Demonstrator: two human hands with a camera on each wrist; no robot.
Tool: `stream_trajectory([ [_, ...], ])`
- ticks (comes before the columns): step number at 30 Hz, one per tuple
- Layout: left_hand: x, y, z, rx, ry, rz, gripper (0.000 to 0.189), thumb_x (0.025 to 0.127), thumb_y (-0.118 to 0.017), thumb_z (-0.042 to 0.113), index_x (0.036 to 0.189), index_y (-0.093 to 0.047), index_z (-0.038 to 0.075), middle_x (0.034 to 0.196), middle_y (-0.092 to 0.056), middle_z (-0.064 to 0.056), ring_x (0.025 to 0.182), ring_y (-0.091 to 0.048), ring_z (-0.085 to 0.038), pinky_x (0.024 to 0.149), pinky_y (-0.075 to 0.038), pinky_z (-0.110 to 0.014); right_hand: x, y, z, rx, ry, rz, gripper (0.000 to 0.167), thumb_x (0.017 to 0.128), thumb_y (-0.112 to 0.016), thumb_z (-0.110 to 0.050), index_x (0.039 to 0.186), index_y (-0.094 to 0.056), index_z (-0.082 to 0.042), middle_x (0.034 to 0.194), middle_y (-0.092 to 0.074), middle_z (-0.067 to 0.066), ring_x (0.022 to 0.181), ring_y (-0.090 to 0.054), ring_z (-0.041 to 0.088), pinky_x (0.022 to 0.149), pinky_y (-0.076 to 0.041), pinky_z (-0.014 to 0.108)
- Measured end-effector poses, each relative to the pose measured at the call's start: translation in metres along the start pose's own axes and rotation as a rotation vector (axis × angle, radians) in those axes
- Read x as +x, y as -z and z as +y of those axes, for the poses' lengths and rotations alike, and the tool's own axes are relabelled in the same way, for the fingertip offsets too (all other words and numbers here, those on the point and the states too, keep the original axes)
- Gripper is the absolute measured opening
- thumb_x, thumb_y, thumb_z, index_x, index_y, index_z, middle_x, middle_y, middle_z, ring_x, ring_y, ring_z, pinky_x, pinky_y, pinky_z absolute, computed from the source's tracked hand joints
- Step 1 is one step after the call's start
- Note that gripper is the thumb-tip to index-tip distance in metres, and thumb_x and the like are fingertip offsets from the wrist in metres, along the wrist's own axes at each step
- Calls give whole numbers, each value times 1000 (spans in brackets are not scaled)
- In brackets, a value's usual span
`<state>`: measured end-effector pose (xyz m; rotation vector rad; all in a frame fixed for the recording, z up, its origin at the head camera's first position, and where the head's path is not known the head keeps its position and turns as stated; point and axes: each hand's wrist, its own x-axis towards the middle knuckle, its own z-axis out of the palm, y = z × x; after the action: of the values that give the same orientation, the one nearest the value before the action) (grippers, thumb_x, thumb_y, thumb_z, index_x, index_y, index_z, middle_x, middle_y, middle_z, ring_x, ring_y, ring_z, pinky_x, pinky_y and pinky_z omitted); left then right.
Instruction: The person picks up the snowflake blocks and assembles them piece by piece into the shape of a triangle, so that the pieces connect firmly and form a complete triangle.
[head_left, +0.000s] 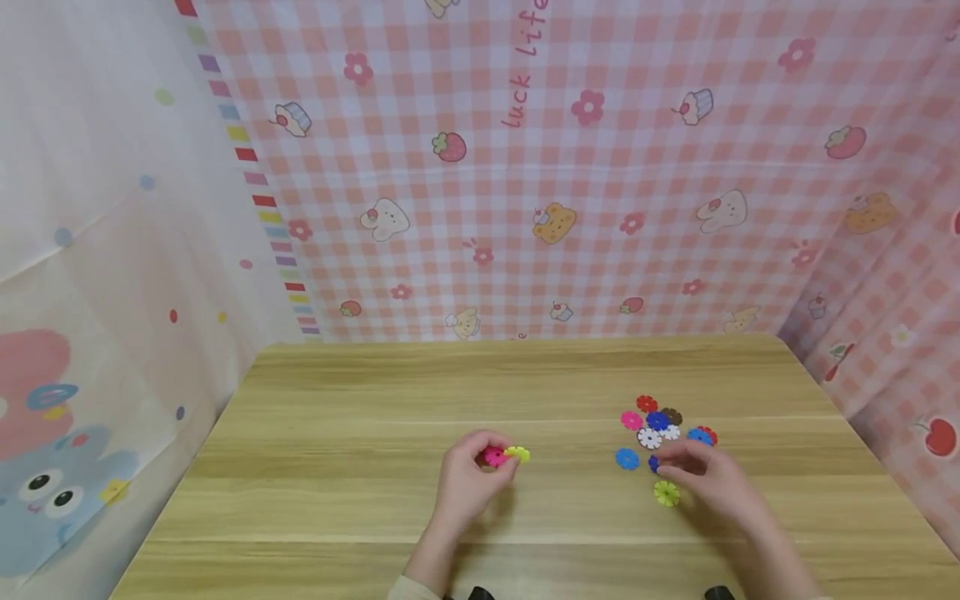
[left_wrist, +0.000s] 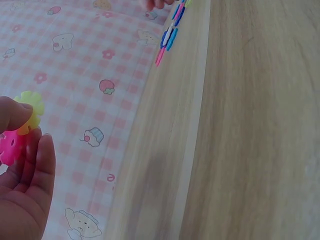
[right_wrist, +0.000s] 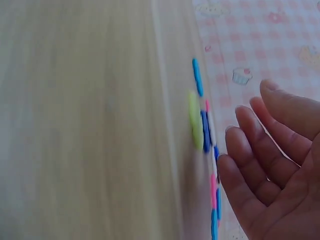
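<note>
My left hand [head_left: 468,482] pinches a pink notched flower-shaped disc [head_left: 494,457] and a yellow one [left_wrist: 35,106] above the table. The two discs appear joined at their edges in the left wrist view. On the right, my right hand [head_left: 712,483] hovers by a loose group of similar discs, its fingers relaxed and holding nothing in the right wrist view. Nearest its fingertips is a dark blue disc [head_left: 654,463], partly hidden in the head view. A yellow-green disc [head_left: 667,493] lies just in front of that one, and a light blue disc [head_left: 627,458] to its left.
Behind the right hand lie more discs: red [head_left: 647,403], pink [head_left: 632,421], dark blue [head_left: 657,421], brown [head_left: 673,415] and white [head_left: 649,438], some overlapping. The wooden table [head_left: 337,500] ends at a pink checked curtain [head_left: 525,275].
</note>
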<state>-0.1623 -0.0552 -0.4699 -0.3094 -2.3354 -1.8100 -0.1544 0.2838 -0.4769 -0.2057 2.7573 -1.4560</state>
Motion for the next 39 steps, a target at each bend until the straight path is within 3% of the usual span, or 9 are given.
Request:
stream_trajectory([
  [3, -1, 2, -3, -24, -18, -2, 16, 76, -80, -4, 87, -72, 5, 79, -62, -1, 74, -54, -12, 68, -52, -22, -1, 6, 7, 3, 9, -20, 23, 91, -72, -12, 111, -69, 0, 108, -69, 13, 90, -64, 8, 79, -53, 23],
  [11, 0, 6, -1, -41, -43, -16, 15, 76, -81, -1, 86, -73, 6, 78, -63, 0, 73, -55, -11, 69, -53, -24, -4, 29, 23, -49, -36, 28, 31, 89, -74, -14, 113, -66, 3, 108, -69, 16, 88, -62, 5, 79, -50, 20],
  [21, 0, 12, 2, 1, -10, -64, 15, 75, -81, -1, 87, -73, 4, 79, -64, 0, 72, -56, -8, 67, -52, -22, -4, 54, 43, -165, -98, 60, 38, 89, -75, -19, 116, -66, 6, 112, -68, 21, 87, -56, -6, 77, -45, 17],
  [29, 3, 17, 5, 47, 31, -110, 14, 76, -80, 0, 87, -73, 4, 78, -64, 1, 72, -56, -9, 65, -51, -21, -4, 59, 53, -176, -137, 49, 44, 90, -74, -23, 120, -63, 7, 110, -67, 20, 86, -57, 5, 72, -48, 22],
  [39, 7, 21, 8, 87, 19, -122, 13, 77, -79, 1, 87, -73, 6, 78, -63, 3, 70, -56, -10, 63, -51, -23, -1, 63, 63, -169, -131, 12, 44, 88, -76, -22, 119, -64, 7, 115, -63, 20, 90, -54, 11, 72, -47, 22],
])
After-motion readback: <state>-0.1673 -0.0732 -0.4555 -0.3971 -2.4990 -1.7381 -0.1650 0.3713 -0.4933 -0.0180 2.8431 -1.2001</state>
